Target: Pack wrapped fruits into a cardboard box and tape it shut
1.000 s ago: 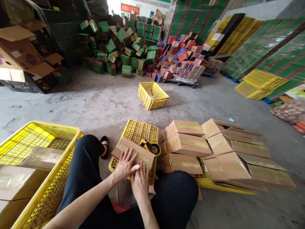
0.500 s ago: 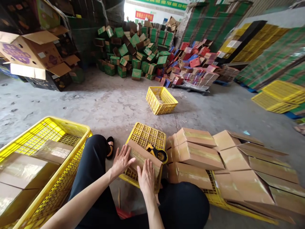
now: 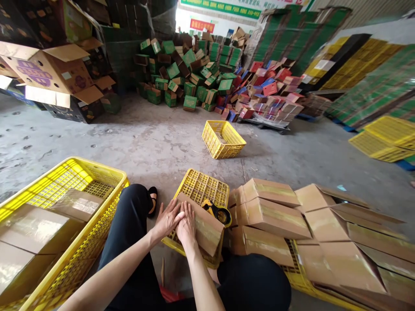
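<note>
Between my knees a cardboard box [image 3: 207, 229] lies on an upturned yellow plastic crate [image 3: 202, 183], with a strip of tape along its top. My left hand [image 3: 167, 220] rests flat at the left end of the box, fingers spread. Right beside it, my right hand [image 3: 186, 222] lies flat on the box top, its fingers stretched out and the two thumbs meeting. A yellow and black tape dispenser [image 3: 217, 211] sits on the crate just behind the box, touched by neither hand.
A large yellow crate [image 3: 106, 207] with taped cartons [image 3: 35, 229] stands at my left. To the right, several cardboard boxes [image 3: 275, 216] lie on another yellow crate [image 3: 300, 270]. A yellow crate [image 3: 223, 149] stands ahead on the floor, before heaped green boxes [image 3: 189, 103].
My right hand has slid left along the box top until it meets my left hand. The left hand stays at the box's left end. The view has shifted slightly.
</note>
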